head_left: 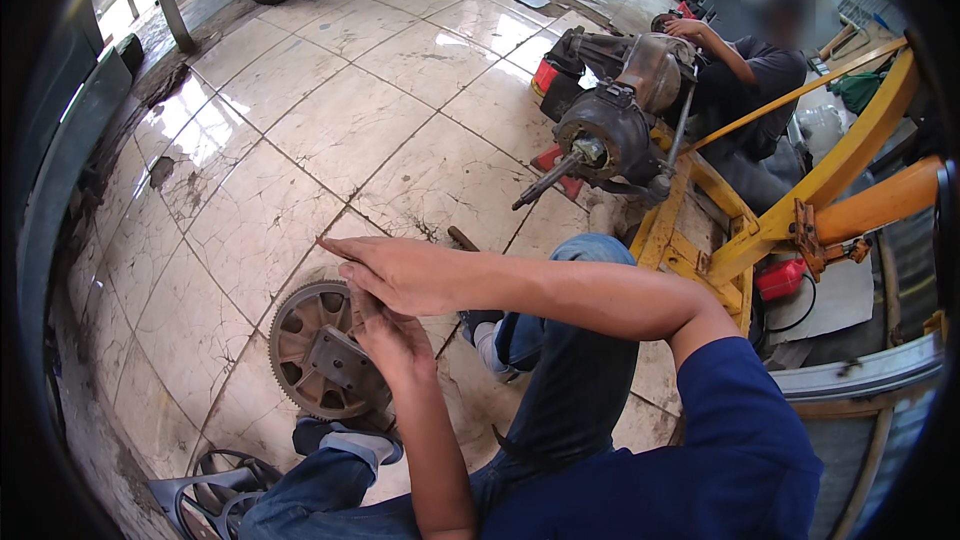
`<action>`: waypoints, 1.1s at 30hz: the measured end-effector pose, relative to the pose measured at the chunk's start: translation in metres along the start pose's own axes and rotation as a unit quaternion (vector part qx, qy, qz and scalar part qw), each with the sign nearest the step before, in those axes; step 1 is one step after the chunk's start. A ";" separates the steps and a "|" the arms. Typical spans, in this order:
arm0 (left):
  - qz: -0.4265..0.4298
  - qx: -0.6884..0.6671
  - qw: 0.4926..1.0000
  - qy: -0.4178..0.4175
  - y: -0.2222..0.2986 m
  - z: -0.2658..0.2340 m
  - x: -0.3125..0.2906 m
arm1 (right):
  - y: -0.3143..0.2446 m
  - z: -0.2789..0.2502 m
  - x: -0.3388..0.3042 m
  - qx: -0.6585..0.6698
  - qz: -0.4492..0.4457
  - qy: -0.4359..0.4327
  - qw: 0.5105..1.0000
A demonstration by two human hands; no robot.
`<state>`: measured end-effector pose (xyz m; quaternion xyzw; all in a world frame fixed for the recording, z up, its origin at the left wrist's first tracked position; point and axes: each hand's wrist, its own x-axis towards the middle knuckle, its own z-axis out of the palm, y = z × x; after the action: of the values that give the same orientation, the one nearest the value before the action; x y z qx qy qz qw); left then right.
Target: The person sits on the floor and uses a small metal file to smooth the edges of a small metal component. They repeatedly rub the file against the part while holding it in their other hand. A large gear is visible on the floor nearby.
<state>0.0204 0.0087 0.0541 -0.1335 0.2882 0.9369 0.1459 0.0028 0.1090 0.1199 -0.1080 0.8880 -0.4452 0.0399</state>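
My right arm reaches across in front of me, and my right hand (405,275) is held flat with its fingers stretched to the left. Just below it, my left hand (395,342) points upward, its fingers partly hidden against the right hand. The two hands touch, and I see nothing held in either. Beneath them, a large toothed metal wheel (283,350) with spoke-like openings lies on the tiled floor between my feet. A flat grey metal plate (340,360) with holes sits over the wheel's middle; its right side is partly covered by my left hand and forearm.
An axle assembly (650,75) with a splined shaft rests by a yellow steel frame (740,250). Behind it crouches another person (770,70). A short rod (462,239) lies beyond my right arm. Black curved parts (215,490) sit by my left leg; a red container (782,280) stands right.
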 end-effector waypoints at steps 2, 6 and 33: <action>-0.006 0.012 1.000 0.005 0.005 -0.002 0.004 | 0.010 0.006 -0.002 -0.016 -0.014 -0.009 1.000; 0.004 0.041 0.999 -0.004 -0.012 -0.007 -0.001 | 0.006 0.007 -0.003 -0.049 -0.001 -0.004 0.999; 0.009 0.035 0.999 -0.016 -0.007 -0.020 0.014 | 0.014 0.002 -0.005 -0.021 -0.002 -0.038 0.999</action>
<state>0.0131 0.0057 0.0294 -0.1105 0.3197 0.9295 0.1472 0.0059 0.1167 0.1075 -0.1276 0.8948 -0.4220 0.0702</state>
